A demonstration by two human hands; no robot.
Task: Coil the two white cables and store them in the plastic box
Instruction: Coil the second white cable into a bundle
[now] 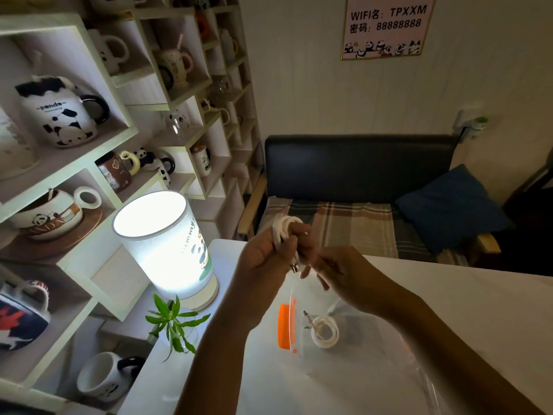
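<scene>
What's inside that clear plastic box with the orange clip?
Inside the clear plastic box lies one coiled white cable, its plug ends pointing toward the orange clip. The right forearm covers the box's right part, so anything there is hidden.

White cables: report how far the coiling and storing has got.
Done: one coiled cable lies in the plastic box. In hand: the second cable is looped in the left hand, with the right hand at its plug end. Left: finish that coil and put it in the box.
</scene>
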